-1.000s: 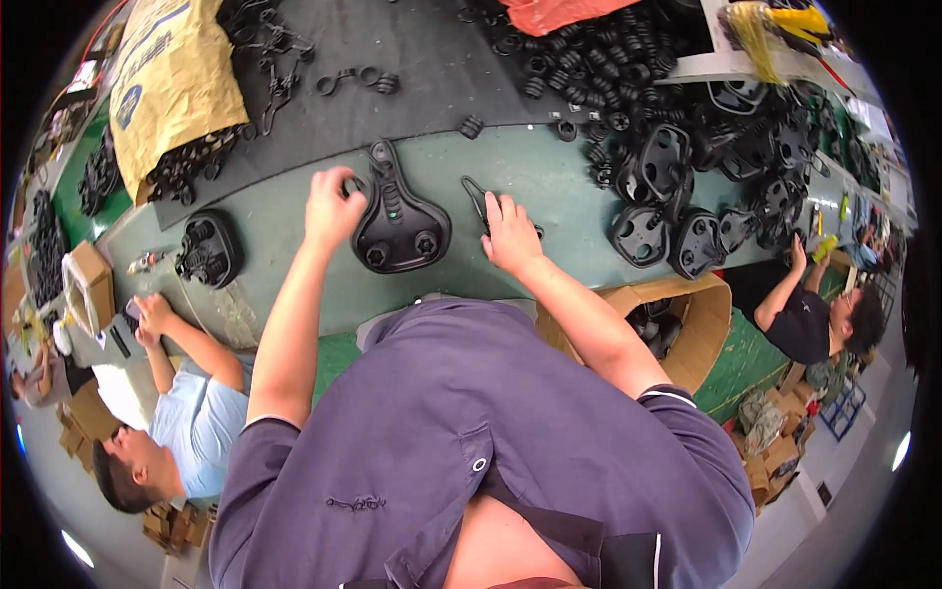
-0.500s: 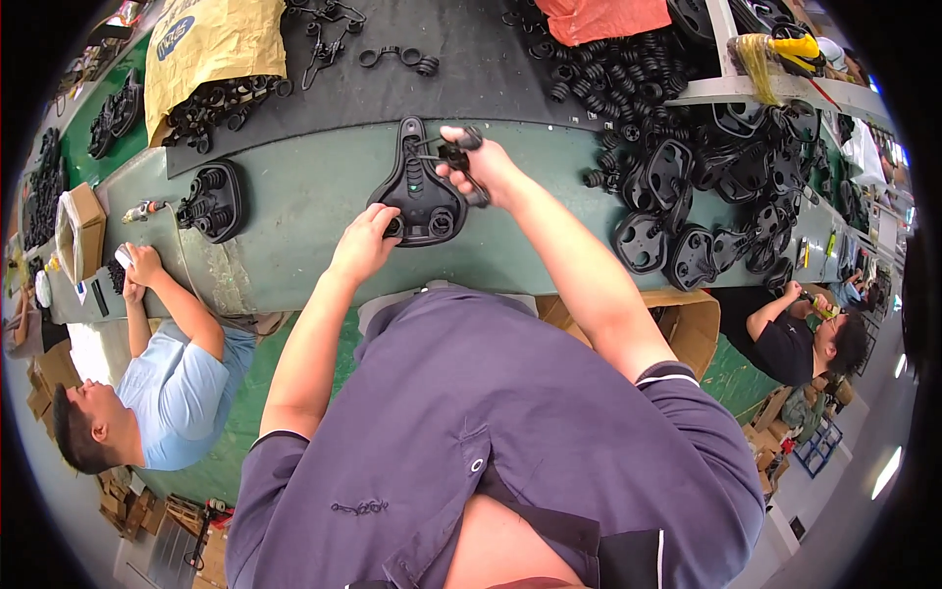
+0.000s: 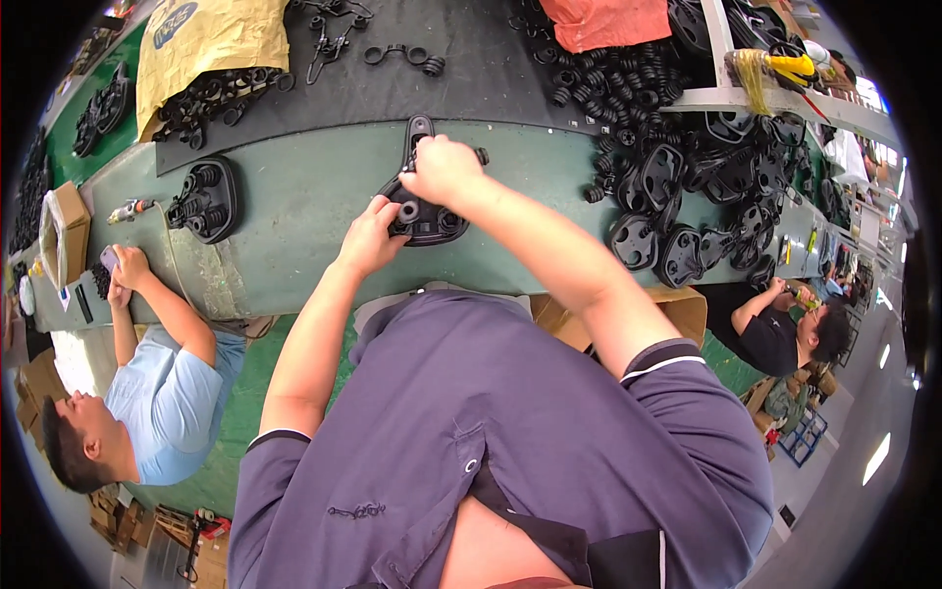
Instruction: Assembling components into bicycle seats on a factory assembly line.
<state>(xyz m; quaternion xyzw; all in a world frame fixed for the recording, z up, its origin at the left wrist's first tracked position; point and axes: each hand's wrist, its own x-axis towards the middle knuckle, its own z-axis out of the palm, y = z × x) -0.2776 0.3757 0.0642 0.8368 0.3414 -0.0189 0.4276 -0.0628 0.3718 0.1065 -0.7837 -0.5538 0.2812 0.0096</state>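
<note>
A black bicycle-saddle-shaped base (image 3: pixel 439 234) lies on the green bench in front of me, its narrow end pointing away. My left hand (image 3: pixel 369 239) is at the left of its wide end, fingers closed on a round ribbed black piece (image 3: pixel 408 210). Over the middle of the base, my right hand (image 3: pixel 446 173) is curled around a black saddle frame. Only a dark end of that frame (image 3: pixel 481 155) shows past the knuckles; the rest is hidden beneath the hand.
Another fitted base (image 3: pixel 206 199) lies to the left. Loose black bases (image 3: pixel 655 182) and ribbed pieces (image 3: pixel 599 86) are heaped right. A yellow sack (image 3: pixel 213 39) spills black parts at the back left. Co-workers sit at left (image 3: pixel 167 393) and right (image 3: pixel 770 329).
My right hand has moved left and down onto the base, bringing the saddle frame with it. My left hand has shifted slightly right and now grips the ribbed piece.
</note>
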